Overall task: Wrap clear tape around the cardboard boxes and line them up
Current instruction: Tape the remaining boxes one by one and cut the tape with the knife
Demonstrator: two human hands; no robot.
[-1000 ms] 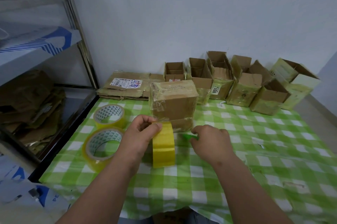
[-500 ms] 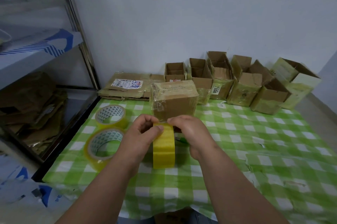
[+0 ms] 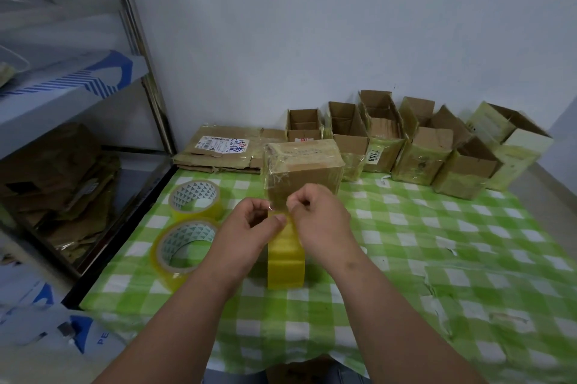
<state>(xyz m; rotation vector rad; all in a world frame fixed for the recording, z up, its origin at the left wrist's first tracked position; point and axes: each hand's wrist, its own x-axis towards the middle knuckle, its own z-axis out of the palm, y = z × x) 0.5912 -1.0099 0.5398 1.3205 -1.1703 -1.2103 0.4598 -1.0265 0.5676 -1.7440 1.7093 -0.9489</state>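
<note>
A closed cardboard box [image 3: 303, 165], partly wrapped in clear tape, stands on the green checked tablecloth [image 3: 437, 243] in front of me. A yellowish tape roll [image 3: 285, 261] stands on edge just before it. My left hand [image 3: 249, 227] grips the top of this roll. My right hand [image 3: 318, 218] pinches the tape strip that runs from the roll up to the box front. Several open taped boxes [image 3: 421, 146] stand in a row along the wall behind.
Two more tape rolls [image 3: 193, 199] [image 3: 184, 249] lie flat at the left of the table. Flattened cardboard [image 3: 221, 149] lies at the back left. A metal shelf [image 3: 71, 121] with cardboard scraps stands to the left. The table's right half shows only bare cloth.
My right hand left the green object on the cloth, moved left to the roll's top, and now pinches the tape strip there. My left hand kept hold of the roll.
</note>
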